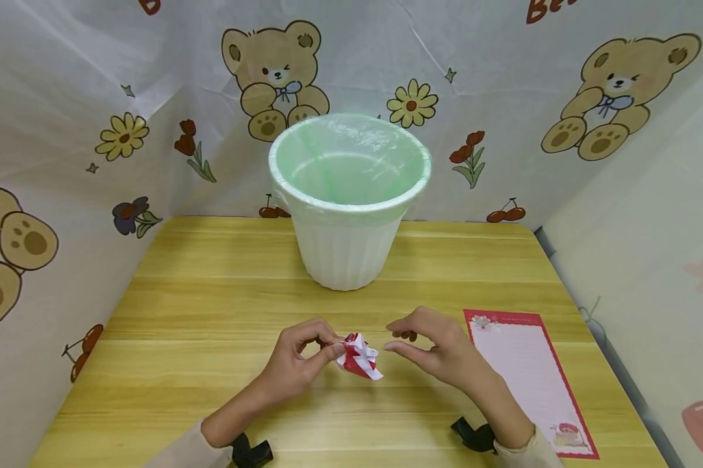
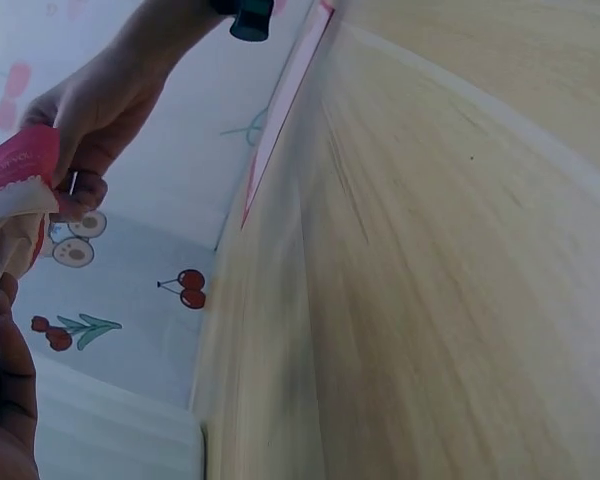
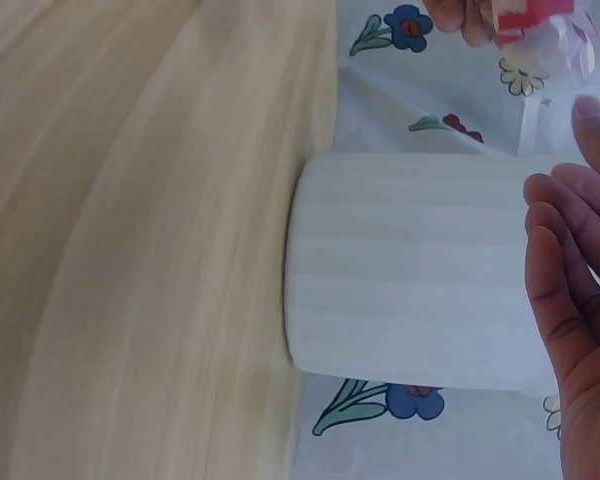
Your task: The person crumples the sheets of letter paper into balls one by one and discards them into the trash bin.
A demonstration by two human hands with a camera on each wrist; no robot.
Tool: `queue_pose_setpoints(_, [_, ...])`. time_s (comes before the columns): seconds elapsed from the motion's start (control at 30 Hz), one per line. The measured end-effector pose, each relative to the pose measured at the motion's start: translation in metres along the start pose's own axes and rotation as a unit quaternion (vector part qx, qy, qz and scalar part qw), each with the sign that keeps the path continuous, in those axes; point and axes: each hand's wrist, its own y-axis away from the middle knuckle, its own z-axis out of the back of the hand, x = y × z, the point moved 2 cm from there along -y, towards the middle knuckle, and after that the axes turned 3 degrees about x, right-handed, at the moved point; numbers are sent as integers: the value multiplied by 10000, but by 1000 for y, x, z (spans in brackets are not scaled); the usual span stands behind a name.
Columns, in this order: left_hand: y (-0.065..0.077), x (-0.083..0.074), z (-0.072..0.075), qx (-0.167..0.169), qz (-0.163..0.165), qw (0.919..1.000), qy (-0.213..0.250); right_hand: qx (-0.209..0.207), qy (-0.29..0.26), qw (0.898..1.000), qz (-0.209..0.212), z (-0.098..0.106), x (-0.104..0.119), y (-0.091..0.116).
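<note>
My left hand [image 1: 297,361] pinches a crumpled piece of red and white paper [image 1: 360,359] between thumb and fingers, low over the front middle of the table. To its right, a short gap away in the head view, my right hand [image 1: 442,348] has its thumb apart from its bent fingers and holds nothing. The right wrist view also shows a space between those loosely bent fingers [image 3: 555,290] and the crumpled paper [image 3: 545,35]. In the left wrist view the paper [image 2: 20,170] overlaps the right hand [image 2: 105,105].
A white ribbed bin [image 1: 345,250] with a pale green liner [image 1: 381,156] stands at the back middle of the wooden table [image 1: 211,273]. Beside my right forearm lies a flat red-bordered sheet [image 1: 529,377]. Cloth [image 1: 363,52] printed with bears hangs behind the table.
</note>
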Motion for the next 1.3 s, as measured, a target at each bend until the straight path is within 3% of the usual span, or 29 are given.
queue_pose_setpoints(0.23, [-1, 0, 1, 24, -77, 10000, 35, -744, -242, 9968, 164, 13, -12, -16])
queue_pose_setpoints(0.43, [0, 0, 0, 15, -91, 9999, 68, -1319, -911, 9869, -157, 26, -22, -34])
queue_pose_setpoints(0.6, [3, 0, -1, 16, -24, 10000, 73, -1738, -1608, 9698, -580, 38, -33, -50])
queue_pose_setpoints(0.83, [4, 1, -1, 21, -52, 10000, 75, -2349, -2558, 9319, -1041, 55, -49, -75])
queue_pose_setpoints(1.3, [8, 4, -3, 33, -70, 10000, 44, -2640, -2618, 9169, -1456, 74, -70, -123])
